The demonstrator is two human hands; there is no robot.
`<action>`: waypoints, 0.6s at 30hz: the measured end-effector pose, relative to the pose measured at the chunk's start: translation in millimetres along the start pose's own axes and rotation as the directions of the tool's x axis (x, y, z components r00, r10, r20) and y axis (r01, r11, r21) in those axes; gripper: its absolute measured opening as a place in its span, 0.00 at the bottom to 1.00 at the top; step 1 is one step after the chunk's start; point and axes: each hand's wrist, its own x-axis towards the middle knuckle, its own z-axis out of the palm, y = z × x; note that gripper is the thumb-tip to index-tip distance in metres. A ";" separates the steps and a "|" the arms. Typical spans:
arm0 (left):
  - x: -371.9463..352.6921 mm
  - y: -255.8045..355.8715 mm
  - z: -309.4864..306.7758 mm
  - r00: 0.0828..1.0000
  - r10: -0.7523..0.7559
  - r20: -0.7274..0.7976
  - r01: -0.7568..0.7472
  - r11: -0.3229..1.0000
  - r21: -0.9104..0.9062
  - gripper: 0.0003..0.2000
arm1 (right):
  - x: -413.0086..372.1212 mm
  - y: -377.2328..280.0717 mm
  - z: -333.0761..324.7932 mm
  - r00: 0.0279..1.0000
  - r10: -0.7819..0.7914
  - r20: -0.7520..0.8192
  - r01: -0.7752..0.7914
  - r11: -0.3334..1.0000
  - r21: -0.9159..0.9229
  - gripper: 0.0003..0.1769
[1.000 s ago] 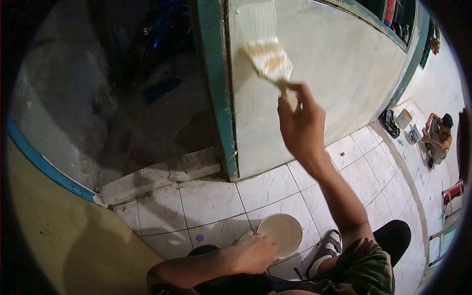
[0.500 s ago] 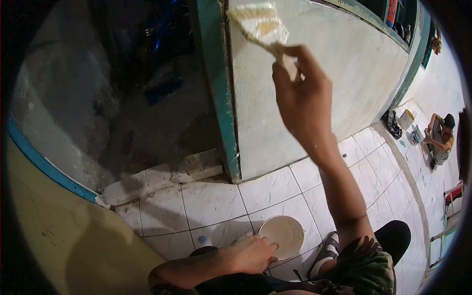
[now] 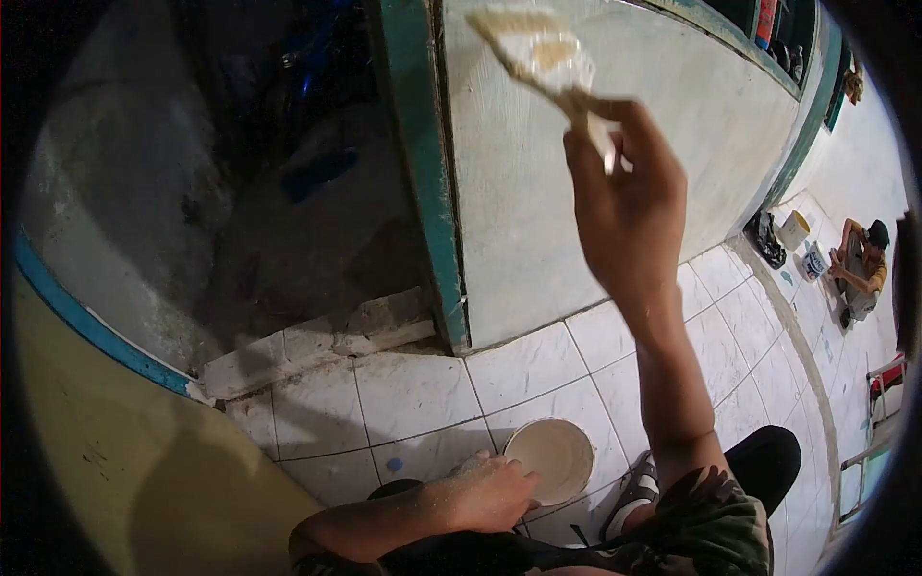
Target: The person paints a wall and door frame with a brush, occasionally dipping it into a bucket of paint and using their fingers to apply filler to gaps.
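In my right hand (image 3: 634,192) is a wide paintbrush (image 3: 549,60), its handle pinched between thumb and fingers. White paint coats the brush, whose bristles point up and left against the pale wall panel (image 3: 595,173). Whether the bristles touch the panel is hard to tell. Low in the view, my left hand (image 3: 499,490) has its fingers curled over the near left rim of a round bucket (image 3: 576,446). The bucket stands on the tiled floor, its inside pale with paint.
A dark doorway with a green frame (image 3: 423,163) lies left of the panel, above a rough sill (image 3: 336,341). A yellow wall (image 3: 125,480) rises at lower left. Far right, another person (image 3: 864,274) crouches beside paint pails (image 3: 794,230) and a black plastic bag (image 3: 765,240).
My right hand and the paintbrush have shifted to the right and slightly down across the panel. My left hand stays at the bucket's rim.
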 end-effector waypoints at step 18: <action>-0.7 3.7 1.9 1.000 -0.019 0.021 0.018 0.999 0.039 0.22 | -134.5 44.8 7.2 0.854 0.429 0.294 -0.436 0.899 -0.043 0.12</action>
